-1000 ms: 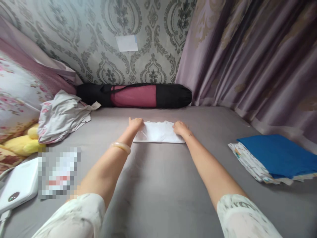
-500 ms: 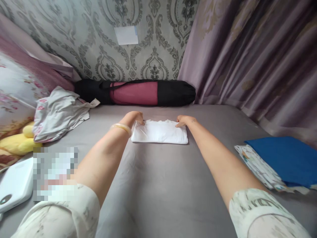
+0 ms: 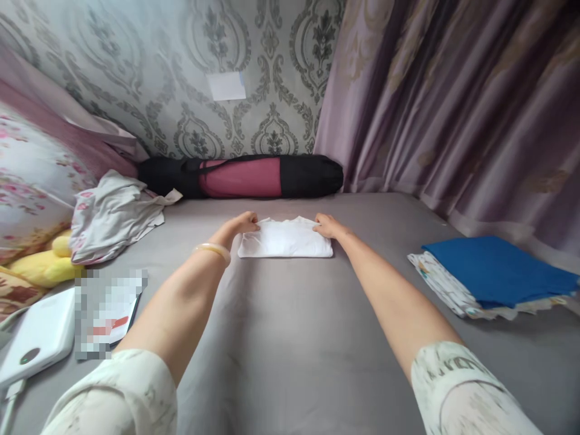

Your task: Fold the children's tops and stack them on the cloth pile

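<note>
A white folded garment [image 3: 286,239], perhaps a shirt, lies as a wide flat rectangle on the grey bed sheet [image 3: 299,326]. At its far left corner, my left hand [image 3: 246,223] pinches the cloth between thumb and fingers. My right hand [image 3: 328,226] grips the far right corner in the same way. Between the hands the far edge of the cloth is uneven, while the near edge lies straight. A pale bangle [image 3: 215,251] circles my left wrist. The fingertips are partly hidden behind the cloth.
A black and pink long bag [image 3: 242,176] lies along the wall. To the right sits a stack with blue folded cloth [image 3: 498,269] on top. At left are a crumpled white cloth [image 3: 113,208], a yellow plush toy [image 3: 40,266], a white power bank [image 3: 43,332] with a cable, and a blurred phone-like object [image 3: 109,314].
The camera view has shifted slightly, so the surroundings sit differently in the picture. Both hands still hold the far corners of the white garment, which remains folded on the sheet.
</note>
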Tool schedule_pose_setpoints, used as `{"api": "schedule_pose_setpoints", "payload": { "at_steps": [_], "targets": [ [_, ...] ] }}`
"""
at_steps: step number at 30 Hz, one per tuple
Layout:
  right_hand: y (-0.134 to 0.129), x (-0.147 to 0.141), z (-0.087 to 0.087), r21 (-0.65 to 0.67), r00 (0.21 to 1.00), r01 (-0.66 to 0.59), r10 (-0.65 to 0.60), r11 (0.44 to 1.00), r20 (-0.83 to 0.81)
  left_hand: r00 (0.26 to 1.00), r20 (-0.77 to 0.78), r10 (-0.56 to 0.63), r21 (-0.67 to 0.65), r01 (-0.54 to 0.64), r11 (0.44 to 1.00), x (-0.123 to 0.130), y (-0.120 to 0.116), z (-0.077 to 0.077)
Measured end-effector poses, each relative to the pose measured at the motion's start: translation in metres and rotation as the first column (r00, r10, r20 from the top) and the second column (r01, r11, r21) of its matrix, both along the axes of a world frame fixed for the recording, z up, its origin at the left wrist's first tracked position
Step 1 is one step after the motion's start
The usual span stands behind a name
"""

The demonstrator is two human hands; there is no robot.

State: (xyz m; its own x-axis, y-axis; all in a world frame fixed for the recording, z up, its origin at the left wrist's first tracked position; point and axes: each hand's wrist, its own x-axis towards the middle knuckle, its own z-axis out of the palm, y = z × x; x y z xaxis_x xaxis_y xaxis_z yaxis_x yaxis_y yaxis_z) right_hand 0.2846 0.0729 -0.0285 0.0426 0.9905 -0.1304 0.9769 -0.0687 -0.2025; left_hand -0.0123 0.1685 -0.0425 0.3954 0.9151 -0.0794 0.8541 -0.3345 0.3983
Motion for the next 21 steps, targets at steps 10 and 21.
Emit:
{"api": "schedule_pose_setpoints", "payload": {
  "at_steps": [10,21],
  "targets": [
    [-0.033,0.019,0.048,0.296,0.964,-0.126,0.187,0.947,-0.187,0.892,0.449,-0.045,-0.07,0.085,0.994,-0.019,-0.054,0.072],
    [-0.109,0.02,0.043,0.555,0.914,-0.316,0.404,0.769,-0.04,0.896,0.356,-0.265,0.313,0.153,0.937,-0.046,-0.122,0.069]
  ]
}}
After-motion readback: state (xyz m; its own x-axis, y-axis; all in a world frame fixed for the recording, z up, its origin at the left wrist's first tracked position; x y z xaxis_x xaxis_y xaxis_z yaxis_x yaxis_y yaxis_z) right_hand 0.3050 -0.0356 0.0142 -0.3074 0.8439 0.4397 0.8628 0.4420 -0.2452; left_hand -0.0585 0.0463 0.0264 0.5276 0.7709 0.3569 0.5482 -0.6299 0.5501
